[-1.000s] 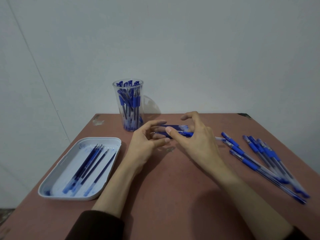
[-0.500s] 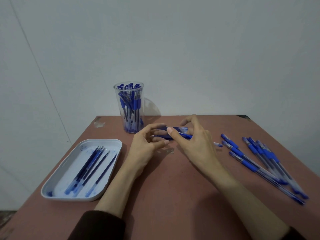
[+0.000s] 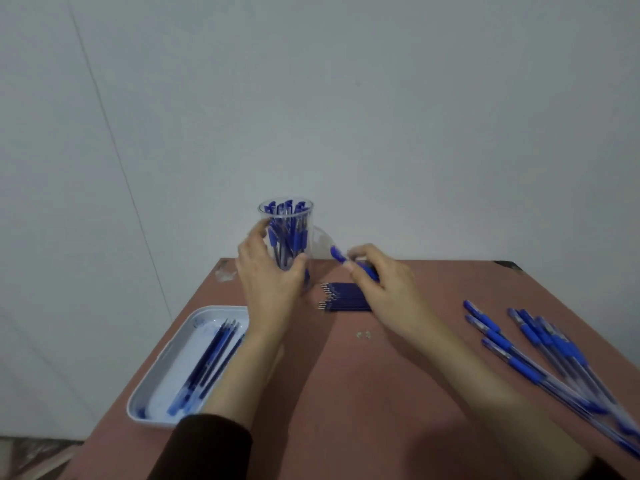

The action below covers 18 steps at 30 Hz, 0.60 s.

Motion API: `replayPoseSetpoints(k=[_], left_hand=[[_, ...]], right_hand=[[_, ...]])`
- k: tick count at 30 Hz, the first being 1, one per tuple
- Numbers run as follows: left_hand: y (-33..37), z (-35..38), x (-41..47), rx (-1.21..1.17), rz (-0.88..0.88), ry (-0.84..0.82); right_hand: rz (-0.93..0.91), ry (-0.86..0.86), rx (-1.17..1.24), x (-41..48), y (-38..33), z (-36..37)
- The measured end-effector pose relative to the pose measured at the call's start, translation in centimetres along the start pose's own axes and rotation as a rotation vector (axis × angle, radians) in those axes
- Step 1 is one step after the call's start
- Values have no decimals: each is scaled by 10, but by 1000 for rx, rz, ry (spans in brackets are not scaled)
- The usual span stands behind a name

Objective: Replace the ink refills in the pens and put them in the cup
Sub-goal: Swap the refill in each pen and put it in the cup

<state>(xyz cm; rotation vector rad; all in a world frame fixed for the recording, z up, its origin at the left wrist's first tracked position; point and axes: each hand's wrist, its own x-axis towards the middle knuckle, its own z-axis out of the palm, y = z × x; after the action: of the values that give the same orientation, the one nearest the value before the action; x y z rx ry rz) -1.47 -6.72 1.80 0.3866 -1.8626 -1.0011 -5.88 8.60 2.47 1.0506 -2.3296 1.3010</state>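
the right hand (image 3: 384,292) pinches a pen (image 3: 337,253) just right of the cup (image 3: 287,210), whose wall the left hand (image 3: 270,282) grips. best to hold the cup steady, tilt the pen upright and slip it between those already inside.

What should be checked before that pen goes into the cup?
1. Left hand grips the cup: ok.
2. Cup stands upright on the table: ok.
3. Right hand holds the pen: ok.
4. Pen is above the cup's mouth: not ok, it is beside the cup, lower than the rim.
5. New refill is seated in the pen: cannot tell.
6. Room is left in the cup: cannot tell, it looks crowded.
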Motion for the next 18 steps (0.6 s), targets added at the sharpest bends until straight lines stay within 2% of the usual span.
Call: replayPoseSetpoints(k=[5,10,14,18], left_hand=[[-15,-1,41,191,-181,-219],[-35,8,46,-66,-293,-330],[-48,11,42,-86,-250,-294],[-55,13,42,-98,-196,-275]], right_hand=[[-121,96,247,68,-56,-2],[-176,230,398,116,-84,14],[-141,223,320,131,-74,33],[-83,147,98,139,-53,46]])
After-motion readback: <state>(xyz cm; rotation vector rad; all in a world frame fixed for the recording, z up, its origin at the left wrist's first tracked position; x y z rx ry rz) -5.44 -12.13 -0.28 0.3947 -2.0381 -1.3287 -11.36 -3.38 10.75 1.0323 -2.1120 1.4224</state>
